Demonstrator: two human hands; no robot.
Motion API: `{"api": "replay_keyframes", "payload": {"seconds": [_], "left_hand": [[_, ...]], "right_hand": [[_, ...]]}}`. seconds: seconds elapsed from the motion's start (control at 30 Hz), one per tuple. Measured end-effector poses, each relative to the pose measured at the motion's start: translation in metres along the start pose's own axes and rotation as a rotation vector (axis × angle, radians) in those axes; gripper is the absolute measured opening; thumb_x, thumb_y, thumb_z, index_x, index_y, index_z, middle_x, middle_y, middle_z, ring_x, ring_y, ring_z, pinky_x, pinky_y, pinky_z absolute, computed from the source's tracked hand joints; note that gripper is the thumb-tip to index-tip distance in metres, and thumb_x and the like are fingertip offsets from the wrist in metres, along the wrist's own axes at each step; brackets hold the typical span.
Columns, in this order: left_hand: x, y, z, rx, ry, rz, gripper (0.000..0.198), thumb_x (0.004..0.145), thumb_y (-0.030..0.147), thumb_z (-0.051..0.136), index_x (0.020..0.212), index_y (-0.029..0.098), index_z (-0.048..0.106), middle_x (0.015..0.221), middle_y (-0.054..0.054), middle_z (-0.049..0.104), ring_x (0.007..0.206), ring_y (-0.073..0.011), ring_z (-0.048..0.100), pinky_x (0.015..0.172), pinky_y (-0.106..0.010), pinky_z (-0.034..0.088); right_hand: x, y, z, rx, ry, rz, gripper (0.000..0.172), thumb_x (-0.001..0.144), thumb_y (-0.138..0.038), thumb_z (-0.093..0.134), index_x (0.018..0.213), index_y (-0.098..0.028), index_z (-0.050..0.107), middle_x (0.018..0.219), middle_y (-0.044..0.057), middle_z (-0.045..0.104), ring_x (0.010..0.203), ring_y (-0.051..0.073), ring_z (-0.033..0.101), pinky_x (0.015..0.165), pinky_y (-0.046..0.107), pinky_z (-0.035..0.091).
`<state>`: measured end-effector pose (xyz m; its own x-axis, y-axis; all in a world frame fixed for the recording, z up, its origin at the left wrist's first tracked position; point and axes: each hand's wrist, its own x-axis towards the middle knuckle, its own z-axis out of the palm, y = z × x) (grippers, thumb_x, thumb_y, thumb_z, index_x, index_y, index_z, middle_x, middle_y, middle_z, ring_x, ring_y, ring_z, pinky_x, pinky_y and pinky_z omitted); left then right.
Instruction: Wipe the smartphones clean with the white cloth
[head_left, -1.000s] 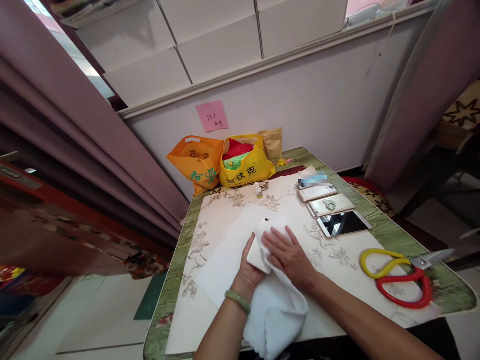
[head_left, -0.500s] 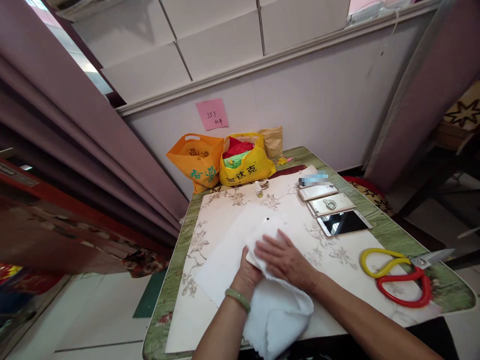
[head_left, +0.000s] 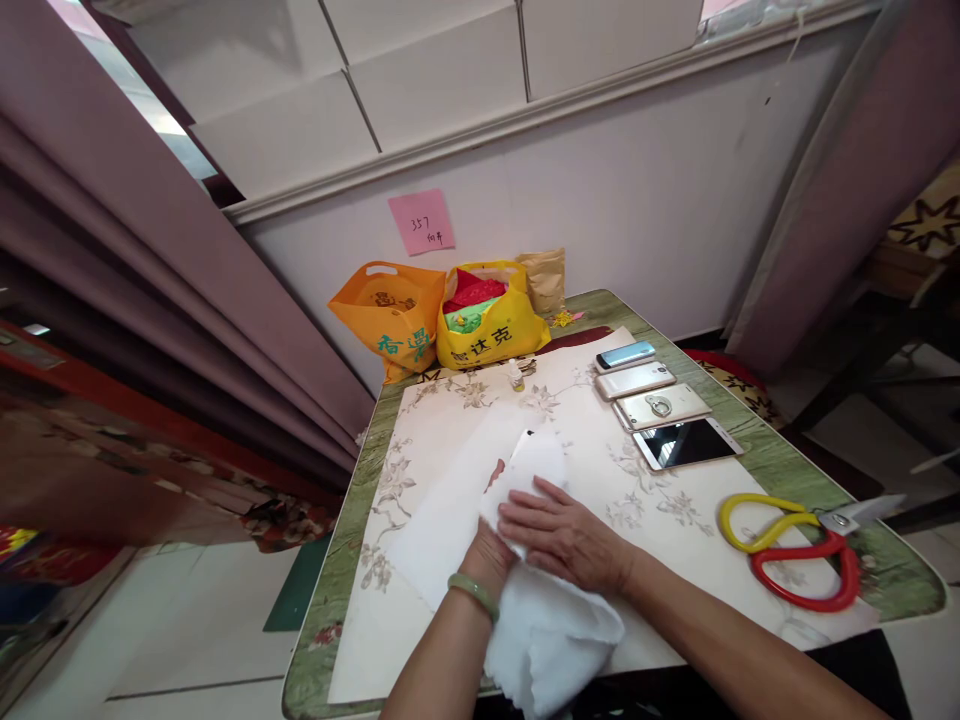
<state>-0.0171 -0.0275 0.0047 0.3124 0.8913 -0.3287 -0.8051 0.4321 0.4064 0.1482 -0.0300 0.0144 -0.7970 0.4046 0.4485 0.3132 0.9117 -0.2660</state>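
Note:
A flat white thing, phone-like with a dark spot at its far corner, is mostly hidden under a white cloth. My left hand, with a green bangle at the wrist, supports it from below. Its fingertips show past the left edge. From above, my right hand presses the cloth against this thing, fingers close together and nearly flat, thumb hidden. The cloth's loose end hangs over the near table edge. Beneath my hands lies another white sheet.
To the right, several phones lie in a row beyond large scissors with yellow and red handles. A small bottle stands farther back. Orange and yellow bags and a tan pouch line the wall side.
My right hand has slid slightly nearer to me, and the white thing has tilted, showing more of its far edge. Left fingertips now appear beyond that edge.

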Motion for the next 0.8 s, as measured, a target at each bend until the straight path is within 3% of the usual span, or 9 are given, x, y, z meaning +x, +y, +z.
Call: {"api": "replay_keyframes", "payload": {"seconds": [0.07,0.23,0.3,0.43,0.5,0.67,0.8], "left_hand": [[0.000,0.000,0.001,-0.003,0.017,0.027,0.043,0.093,0.043,0.048,0.112,0.010,0.069,0.099,-0.009,0.075,0.105,-0.0234,0.067,0.104,-0.032,0.043],[0.002,-0.003,0.012,-0.044,0.002,-0.071,0.051,0.092,0.042,0.051,0.128,0.008,0.059,0.115,-0.014,0.071,0.117,-0.0277,0.061,0.108,-0.039,0.039],[0.002,-0.002,0.015,-0.064,0.001,-0.070,0.050,0.091,0.042,0.052,0.127,0.008,0.059,0.114,-0.014,0.071,0.118,-0.0278,0.061,0.108,-0.038,0.039],[-0.001,0.000,0.013,-0.046,0.011,-0.041,0.048,0.090,0.045,0.052,0.114,0.006,0.067,0.101,-0.014,0.075,0.108,-0.0278,0.066,0.104,-0.038,0.043],[-0.001,0.000,0.013,-0.032,0.003,-0.051,0.051,0.090,0.049,0.051,0.113,0.005,0.067,0.100,-0.014,0.075,0.107,-0.0288,0.066,0.103,-0.039,0.044],[-0.001,0.001,0.016,-0.067,0.011,-0.027,0.052,0.091,0.045,0.051,0.128,0.009,0.058,0.112,-0.012,0.072,0.109,-0.0270,0.066,0.104,-0.037,0.042],[-0.003,0.005,0.018,-0.030,-0.012,-0.059,0.062,0.088,0.051,0.051,0.131,0.007,0.056,0.114,-0.015,0.071,0.110,-0.0322,0.065,0.103,-0.042,0.043]], "right_hand": [[0.002,-0.001,0.002,0.026,-0.004,0.011,0.049,0.101,-0.036,0.040,0.149,-0.032,0.033,0.151,-0.001,0.042,0.144,0.019,0.029,0.121,0.049,0.011],[0.004,0.012,0.016,-0.121,0.261,0.674,0.055,0.101,-0.030,0.033,0.154,-0.023,0.020,0.153,0.008,0.037,0.143,0.028,0.031,0.115,0.062,0.016],[0.002,0.013,0.016,-0.143,0.286,0.644,0.056,0.100,-0.030,0.036,0.154,-0.022,0.023,0.153,0.009,0.038,0.143,0.029,0.030,0.115,0.063,0.015],[0.001,0.001,0.005,-0.036,0.128,0.107,0.052,0.098,-0.031,0.043,0.149,-0.026,0.034,0.148,0.004,0.047,0.142,0.022,0.032,0.119,0.051,0.016],[0.002,-0.001,0.003,-0.008,0.106,0.050,0.049,0.099,-0.031,0.043,0.147,-0.027,0.038,0.146,0.002,0.048,0.141,0.020,0.034,0.120,0.049,0.016],[0.000,0.020,0.014,-0.040,0.365,0.585,0.044,0.101,-0.031,0.036,0.144,-0.025,0.045,0.145,0.006,0.049,0.139,0.026,0.038,0.115,0.058,0.022],[-0.008,0.038,0.014,0.149,0.650,0.779,0.039,0.099,-0.039,0.040,0.126,-0.024,0.064,0.133,0.008,0.061,0.127,0.026,0.053,0.110,0.053,0.036]]}}
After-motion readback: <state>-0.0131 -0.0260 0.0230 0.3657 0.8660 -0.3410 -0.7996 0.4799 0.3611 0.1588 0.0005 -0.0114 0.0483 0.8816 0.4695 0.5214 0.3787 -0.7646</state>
